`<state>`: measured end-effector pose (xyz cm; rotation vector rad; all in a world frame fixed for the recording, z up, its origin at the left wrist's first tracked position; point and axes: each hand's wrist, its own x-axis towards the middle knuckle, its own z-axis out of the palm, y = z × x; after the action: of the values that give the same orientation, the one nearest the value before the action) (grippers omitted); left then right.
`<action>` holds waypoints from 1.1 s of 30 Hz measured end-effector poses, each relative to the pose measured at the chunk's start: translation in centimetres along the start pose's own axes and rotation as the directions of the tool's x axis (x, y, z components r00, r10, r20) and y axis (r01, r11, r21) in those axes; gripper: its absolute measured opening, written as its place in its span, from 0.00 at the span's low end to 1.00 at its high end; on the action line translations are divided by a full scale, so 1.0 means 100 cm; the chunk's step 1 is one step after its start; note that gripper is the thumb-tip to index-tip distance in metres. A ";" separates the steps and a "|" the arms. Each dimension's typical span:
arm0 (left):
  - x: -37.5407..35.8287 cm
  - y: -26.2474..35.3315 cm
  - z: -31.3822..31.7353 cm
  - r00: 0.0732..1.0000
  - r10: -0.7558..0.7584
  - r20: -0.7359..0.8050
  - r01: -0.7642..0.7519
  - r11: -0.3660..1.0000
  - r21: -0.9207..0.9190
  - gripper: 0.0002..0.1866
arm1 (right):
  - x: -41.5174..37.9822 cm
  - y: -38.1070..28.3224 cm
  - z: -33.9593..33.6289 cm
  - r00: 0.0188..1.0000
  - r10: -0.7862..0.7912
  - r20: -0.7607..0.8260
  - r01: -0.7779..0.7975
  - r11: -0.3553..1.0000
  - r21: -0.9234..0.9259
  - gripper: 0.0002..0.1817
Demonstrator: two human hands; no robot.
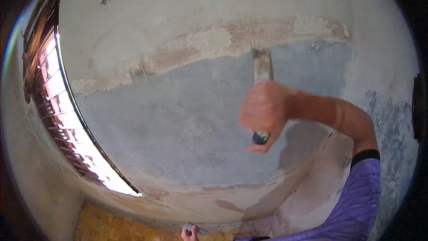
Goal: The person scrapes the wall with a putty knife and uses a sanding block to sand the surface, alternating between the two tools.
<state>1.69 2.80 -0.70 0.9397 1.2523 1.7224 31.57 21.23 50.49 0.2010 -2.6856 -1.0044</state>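
Note:
My right hand is closed around the dark handle of a putty knife, its blade pointing up. The blade's end lies at the upper edge of a grey-blue patch on the wall, where a rough, reddish-brown strip begins. Whether the blade presses on the wall cannot be made out. Low in the view, my left hand is closed on a grey flat piece, mostly cut off by the frame's bottom edge.
A barred window lets in bright light on the left. A nail sticks out of the upper wall. Blotchy blue-grey paint marks the right-hand wall. Yellowish-brown flooring shows below.

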 end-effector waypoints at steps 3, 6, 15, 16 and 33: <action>-0.009 0.032 -0.002 0.998 -0.050 -0.036 0.051 0.999 0.013 0.04 | 0.015 -0.030 0.001 0.999 0.025 -0.038 -0.021 0.995 0.095 0.25; -0.016 0.041 -0.009 0.994 -0.051 -0.096 0.052 0.999 0.006 0.05 | 0.019 -0.027 0.017 0.995 0.019 -0.098 -0.003 0.987 0.160 0.24; -0.040 0.041 -0.063 0.997 -0.043 -0.070 0.048 0.996 0.073 0.10 | 0.020 -0.015 0.017 0.983 0.181 0.011 -0.182 0.982 0.053 0.22; -0.042 0.030 -0.076 0.995 -0.039 -0.095 0.048 0.995 0.090 0.11 | 0.004 0.007 0.006 0.959 0.284 0.025 -0.282 0.957 -0.069 0.24; -0.073 0.072 -0.124 0.995 -0.103 0.013 0.101 0.991 0.087 0.09 | 0.054 -0.123 0.018 0.984 0.168 0.057 -0.173 0.982 0.080 0.32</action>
<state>-7.64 -9.92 2.47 0.9224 1.3497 1.5884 26.32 11.90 42.11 -0.0387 -2.7374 -0.8563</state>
